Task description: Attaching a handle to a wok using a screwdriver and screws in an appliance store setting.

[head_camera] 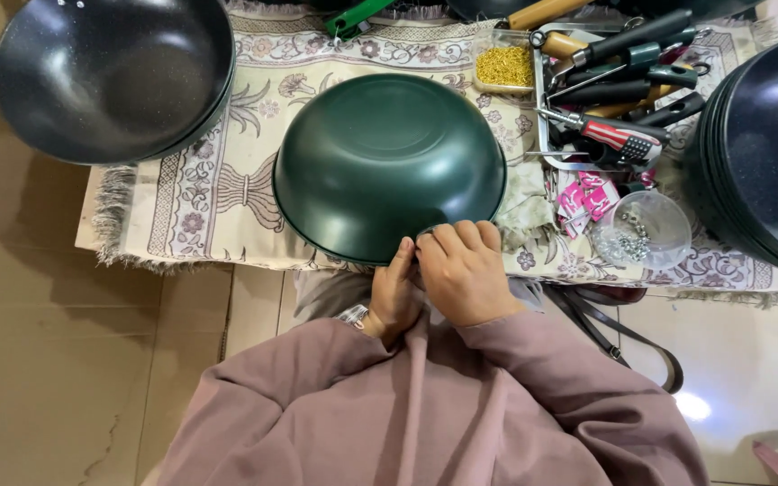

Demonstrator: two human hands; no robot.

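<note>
Glossy green metal pan point(389, 166) on woven fringed cloth point(200, 193)

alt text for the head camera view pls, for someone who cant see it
Both hands, left hand and right hand, press together at the near rim of an upturned dark green pan on a patterned cloth. A tray of tools lies to the right, with dark pans alongside.

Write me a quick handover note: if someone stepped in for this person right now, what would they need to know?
Left hand and right hand: both pressed together at the near rim of the upside-down green pan; whatever they pinch is hidden.
Pan lies on the patterned cloth.
To the right: tray of tools, tub of gold bits, clear bowl of small metal parts, stack of dark pans. One dark pan upper left.
No handle shows on the green pan.
</note>
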